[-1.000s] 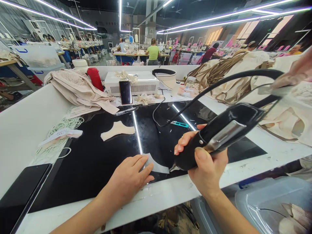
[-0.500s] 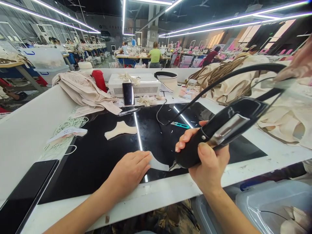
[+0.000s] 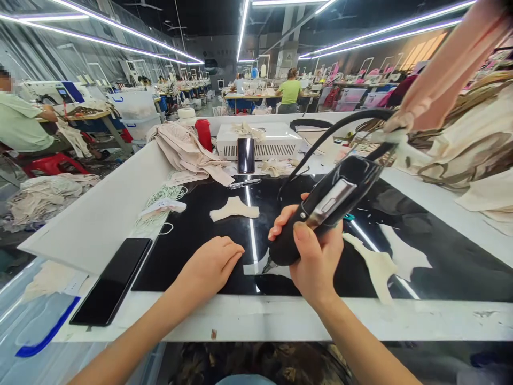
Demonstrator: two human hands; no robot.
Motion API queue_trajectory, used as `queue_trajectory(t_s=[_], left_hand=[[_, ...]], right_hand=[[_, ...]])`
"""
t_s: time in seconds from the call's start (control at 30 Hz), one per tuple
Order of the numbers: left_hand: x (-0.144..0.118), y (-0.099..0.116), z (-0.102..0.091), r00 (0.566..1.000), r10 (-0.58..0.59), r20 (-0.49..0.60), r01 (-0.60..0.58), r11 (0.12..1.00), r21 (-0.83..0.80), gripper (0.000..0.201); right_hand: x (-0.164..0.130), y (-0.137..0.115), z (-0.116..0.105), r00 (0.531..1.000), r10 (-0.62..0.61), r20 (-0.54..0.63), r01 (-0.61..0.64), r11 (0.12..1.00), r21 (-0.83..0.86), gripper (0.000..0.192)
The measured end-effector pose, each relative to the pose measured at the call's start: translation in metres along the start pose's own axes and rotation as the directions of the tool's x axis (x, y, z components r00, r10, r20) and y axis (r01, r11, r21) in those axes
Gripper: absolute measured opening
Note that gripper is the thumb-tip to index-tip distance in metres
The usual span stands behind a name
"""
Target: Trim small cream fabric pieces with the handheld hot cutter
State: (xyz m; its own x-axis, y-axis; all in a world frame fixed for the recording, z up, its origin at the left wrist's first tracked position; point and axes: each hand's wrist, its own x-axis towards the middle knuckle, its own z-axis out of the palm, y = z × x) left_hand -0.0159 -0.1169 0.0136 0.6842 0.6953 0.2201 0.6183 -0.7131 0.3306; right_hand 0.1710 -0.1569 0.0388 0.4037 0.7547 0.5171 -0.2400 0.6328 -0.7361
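My right hand (image 3: pixel 316 251) grips a black corded hand tool (image 3: pixel 320 206) with a metal lever and a pointed metal nozzle. The nozzle points down at a small white fabric piece (image 3: pixel 254 267) on the black mat (image 3: pixel 188 267). My left hand (image 3: pixel 216 262) rests on the mat just left of that piece, fingers bent and pressed together, with nothing visible in them; their undersides are hidden. Beyond it lies a cream cut piece (image 3: pixel 234 209). Right of the tool are another cream piece (image 3: pixel 372 259) and a white piece (image 3: pixel 404 251).
A phone (image 3: pixel 112 280) lies at the left edge. Folded beige fabric (image 3: pixel 188 149), a red cup (image 3: pixel 203 135), a vented white box (image 3: pixel 276 143) and an upright phone (image 3: pixel 246 155) stand behind. The tool's cord (image 3: pixel 332 133) arches toward hanging pink cloth (image 3: pixel 441 80). Fabric (image 3: pixel 473 128) heaps at right.
My view has turned left, showing more pieces at right. My left hand has drawn back from the white piece. The tool's nozzle has moved from its right end toward the left, over the piece.
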Motion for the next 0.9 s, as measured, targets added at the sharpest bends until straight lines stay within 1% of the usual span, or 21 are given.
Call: queue_trajectory(t_s=[0.1,0.2,0.27,0.43,0.67,0.9], left_hand=[[-0.01,-0.01,0.006,0.998,-0.03,-0.052,0.028,0.999,-0.037,0.024],[-0.013,-0.018,0.014,0.992,-0.036,-0.121,0.028,0.997,-0.07,0.022],[-0.013,-0.02,0.019,0.989,-0.031,-0.147,0.019,0.996,-0.082,0.02],[-0.012,-0.015,0.027,0.99,0.006,-0.14,-0.015,0.998,-0.065,0.019],[-0.011,-0.012,0.028,0.99,0.002,-0.138,-0.006,1.0,-0.029,0.018],[-0.011,-0.012,0.029,0.99,-0.002,-0.142,-0.002,1.0,-0.029,0.02]], right_hand=[[-0.001,0.012,0.008,1.0,-0.003,0.007,0.002,1.0,0.022,0.029],[-0.002,0.021,0.014,0.999,-0.012,0.031,0.011,0.999,0.039,0.034],[-0.002,0.025,0.017,0.999,-0.011,0.045,0.01,0.999,0.035,0.035],[-0.002,0.029,0.021,0.999,-0.001,0.043,0.001,1.0,-0.005,0.034],[-0.002,0.03,0.021,0.999,-0.022,0.047,0.022,1.0,-0.008,0.029],[-0.006,0.02,0.017,0.999,-0.003,0.032,0.003,1.0,0.009,0.038]])
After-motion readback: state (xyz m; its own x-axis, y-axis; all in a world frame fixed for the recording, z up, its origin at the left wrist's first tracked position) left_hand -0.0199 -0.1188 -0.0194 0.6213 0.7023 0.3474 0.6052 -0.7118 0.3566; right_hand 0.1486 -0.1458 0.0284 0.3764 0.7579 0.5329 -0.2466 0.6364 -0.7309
